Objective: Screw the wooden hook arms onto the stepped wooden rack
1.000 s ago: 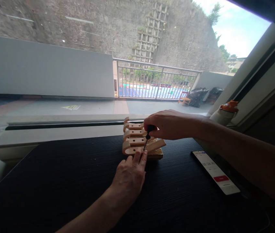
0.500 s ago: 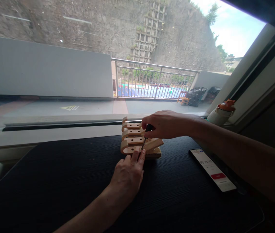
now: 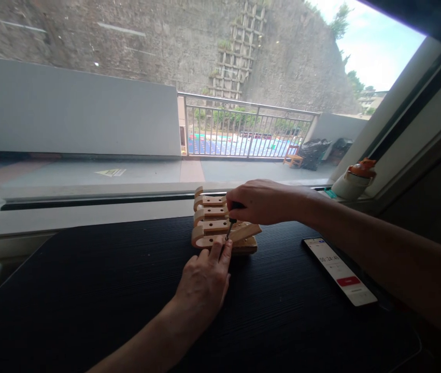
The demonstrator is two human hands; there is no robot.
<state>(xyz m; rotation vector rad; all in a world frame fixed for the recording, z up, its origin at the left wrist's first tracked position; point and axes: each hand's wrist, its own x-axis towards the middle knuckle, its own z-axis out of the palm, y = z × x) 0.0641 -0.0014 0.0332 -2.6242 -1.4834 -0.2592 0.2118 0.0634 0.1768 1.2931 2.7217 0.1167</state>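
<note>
Right hand (image 3: 257, 201): closed around the dark handle of a screwdriver (image 3: 232, 220), above the wood, its shaft slanting down to the near slat (image 3: 205, 242).
Left hand (image 3: 204, 274): index and middle fingers stretched forward, tips at the near slat, just beside the screwdriver's tip; the thumb is hidden, so I cannot tell whether it pinches anything.
Wooden piece (image 3: 216, 226): near the far edge of the counter (image 3: 127, 290), between and beneath the hands; slats side by side, curled ends (image 3: 197, 236) on the left, a thicker base (image 3: 246, 250) on the right.
Weight: probably light enough to shift or turn under a twist if nothing steadies it.
Stiffness: bare wood, likely rigid along the slats; the curled ends look thinner and may crack first if squeezed or levered.
Surface: seems dry and not slippery, though the wood's underside could slide on the counter.
Best hold: the base looks sturdiest, with the flat slat faces next; the angled strip (image 3: 247, 233) makes a doubtful handle, since I cannot tell how firmly it is fixed.
Screwdriver care: hard and slim, surest by its handle; a slipping tip could catch the fingertips beside it.
</note>
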